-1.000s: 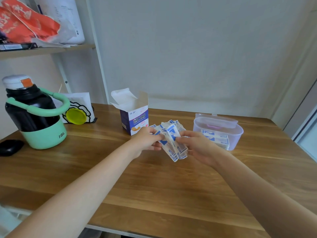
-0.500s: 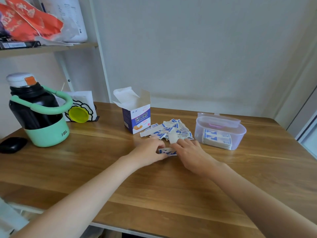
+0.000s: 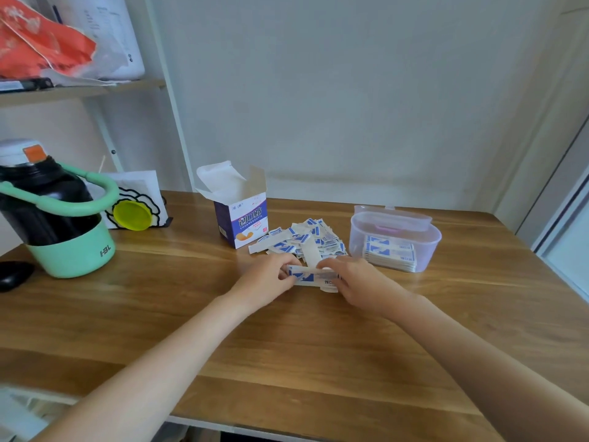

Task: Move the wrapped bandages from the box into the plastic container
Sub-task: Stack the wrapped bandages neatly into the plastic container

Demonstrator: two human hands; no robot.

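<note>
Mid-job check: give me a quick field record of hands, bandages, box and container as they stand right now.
left hand: grips the left end of a small stack of wrapped bandages
right hand: grips the right end of the same stack
stack: low over the wooden table, lying crosswise
loose bandages: scattered pile between box and container
bandage box: upright, flaps open
plastic container: lid open, neat bandages inside

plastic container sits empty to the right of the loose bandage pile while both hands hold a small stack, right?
Not empty. The head view shows the plastic container already holding a stack of wrapped bandages. It does sit right of the loose pile, and the left hand and right hand hold a small stack.
</note>
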